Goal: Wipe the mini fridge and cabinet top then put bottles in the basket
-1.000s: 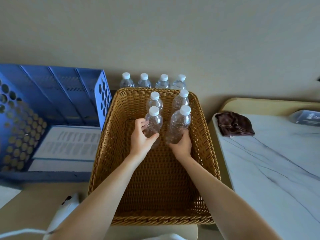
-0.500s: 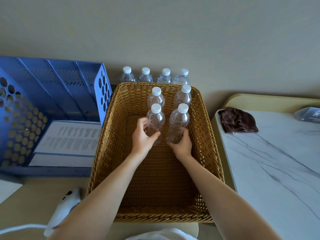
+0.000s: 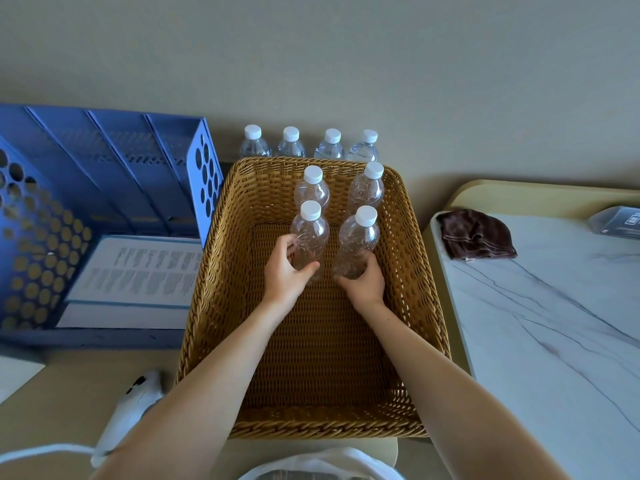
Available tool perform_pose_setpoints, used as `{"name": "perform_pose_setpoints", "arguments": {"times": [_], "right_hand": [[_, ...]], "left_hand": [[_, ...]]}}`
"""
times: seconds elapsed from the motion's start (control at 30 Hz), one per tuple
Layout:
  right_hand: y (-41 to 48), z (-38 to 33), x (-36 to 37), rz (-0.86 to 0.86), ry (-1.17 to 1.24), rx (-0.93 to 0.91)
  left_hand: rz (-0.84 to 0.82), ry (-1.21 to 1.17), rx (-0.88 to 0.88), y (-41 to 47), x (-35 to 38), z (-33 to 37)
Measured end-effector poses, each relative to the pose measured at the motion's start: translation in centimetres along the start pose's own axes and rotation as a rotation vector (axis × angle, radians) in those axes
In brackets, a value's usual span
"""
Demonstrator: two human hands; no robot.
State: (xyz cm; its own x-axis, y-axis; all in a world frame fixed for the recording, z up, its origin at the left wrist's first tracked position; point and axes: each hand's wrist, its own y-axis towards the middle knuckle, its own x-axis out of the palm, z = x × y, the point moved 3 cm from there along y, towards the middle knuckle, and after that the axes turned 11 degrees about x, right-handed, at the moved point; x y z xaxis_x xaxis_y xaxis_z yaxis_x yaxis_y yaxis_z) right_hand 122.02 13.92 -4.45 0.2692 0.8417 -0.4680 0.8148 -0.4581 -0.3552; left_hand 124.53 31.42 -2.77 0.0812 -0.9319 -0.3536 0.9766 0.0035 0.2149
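Illumination: soft, even, moderately bright, warm-toned.
Shadows: faint and diffuse along the basket (image 3: pixel 214 271) walls.
Highlights: small glints on the clear bottles (image 3: pixel 356 237).
Distortion: wide-angle bowing toward the edges.
Focus: sharp centre, softer lower corners.

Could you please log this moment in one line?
left hand grips front-left bottle | right hand grips front-right bottle | basket holds four

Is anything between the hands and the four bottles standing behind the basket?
Yes. The basket's far rim and the four bottles inside it stand between the hands and the back row. The left hand and right hand each grip a front bottle, so they'd probably let go first, then reach over.
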Motion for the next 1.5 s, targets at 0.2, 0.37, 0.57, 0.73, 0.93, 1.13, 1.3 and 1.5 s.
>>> {"name": "perform_pose_setpoints", "arguments": {"times": [0.2,0.37,0.57,0.73,0.93,1.13,1.3,1.5], "right_hand": [[-0.1,-0.2,0.0,-0.008,-0.006,0.001],[-0.1,-0.2,0.1,-0.004,-0.018,0.002],[0.0,-0.2,0.3,-0.003,-0.018,0.006],[0.0,-0.2,0.3,-0.004,-0.015,0.002],[-0.4,-0.6,-0.2,-0.011,0.002,-0.006],[-2.0,-2.9,-2.4,0.039,0.010,-0.037],[-4.9,-4.4,-5.3,0.071,-0.013,-0.120],[-8.9,-6.4,-9.1,0.241,-0.022,-0.345]], "left_hand": [[0.002,-0.018,-0.015,-0.1,0.0,0.1],[0.010,-0.010,-0.016,-0.2,0.0,0.2],[0.009,-0.007,-0.028,-0.3,-0.2,0.3],[-0.005,0.023,-0.028,-0.4,-0.2,0.4],[-0.035,0.063,-0.017,-0.5,-0.5,0.9],[-0.067,0.200,-0.012,-0.7,-3.2,2.5],[-0.006,0.270,0.084,-1.4,-6.4,6.1],[0.034,0.349,0.433,-1.5,-8.3,12.5]]}}
